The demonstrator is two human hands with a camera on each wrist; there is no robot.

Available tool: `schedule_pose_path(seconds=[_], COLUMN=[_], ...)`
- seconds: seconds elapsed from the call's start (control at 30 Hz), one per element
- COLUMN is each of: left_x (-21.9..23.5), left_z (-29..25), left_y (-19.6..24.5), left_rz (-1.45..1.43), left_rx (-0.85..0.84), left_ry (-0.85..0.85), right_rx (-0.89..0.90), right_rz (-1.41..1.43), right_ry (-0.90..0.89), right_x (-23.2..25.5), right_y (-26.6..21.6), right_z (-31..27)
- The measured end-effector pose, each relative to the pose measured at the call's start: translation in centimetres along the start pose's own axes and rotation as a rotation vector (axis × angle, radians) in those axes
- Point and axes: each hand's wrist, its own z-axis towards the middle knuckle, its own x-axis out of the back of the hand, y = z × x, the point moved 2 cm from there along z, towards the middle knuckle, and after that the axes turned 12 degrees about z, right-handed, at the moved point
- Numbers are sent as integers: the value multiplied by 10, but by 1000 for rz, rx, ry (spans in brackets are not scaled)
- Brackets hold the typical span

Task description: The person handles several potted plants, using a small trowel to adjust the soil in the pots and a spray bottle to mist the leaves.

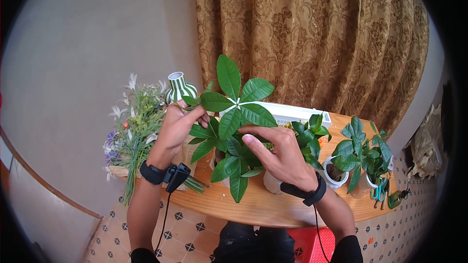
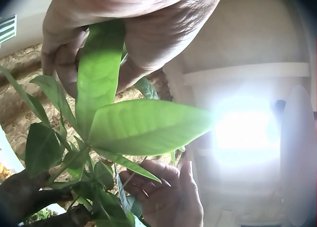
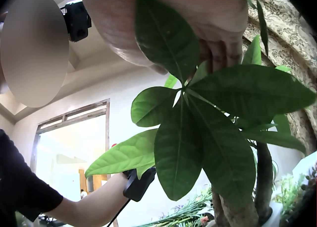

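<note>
A potted plant with broad green leaves point(image 1: 228, 76) stands between the hands, its pot mostly hidden by foliage. My left hand point(image 1: 176, 129) is at its left side, thumb and fingers pinching a leaf point(image 1: 190, 100); in the left wrist view a leaf point(image 2: 101, 63) partly covers that hand point(image 2: 163, 31). My right hand point(image 1: 282, 153) is held at the plant's right, fingers extended beside and partly behind the leaves. The left wrist view shows it relaxed below the foliage point(image 2: 171, 195). In the right wrist view, leaves point(image 3: 179, 152) hide part of the right hand point(image 3: 198, 19).
Artificial flowers point(image 1: 139, 122) and a green-striped vase point(image 1: 180, 89) are on the left of the wooden table point(image 1: 292, 214). A white planter box point(image 1: 297, 112) stands behind. Right are more potted plants point(image 1: 335, 178), teal scissors point(image 1: 378, 192) and a green bottle point(image 1: 394, 199). A red stool point(image 1: 317, 243) is below.
</note>
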Motion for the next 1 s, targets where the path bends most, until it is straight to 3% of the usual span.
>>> schedule_pose_path(seconds=[0.17,0.37,0.57,1.0], left_x=[2,0,4,-2], left_z=[2,3,8,-5], left_y=[-3,-5,-19,23], left_rz=[-107,-192,-40,19], left_rx=[-9,78,8,-14], left_ry=[-81,-63,-3,-151], right_rx=[10,66,171,162], right_rz=[33,43,31,45], right_ry=[16,5,-6,-14], right_x=[-1,-4,-7,-11], right_y=[-3,1,10,8], right_z=[1,2,6,9])
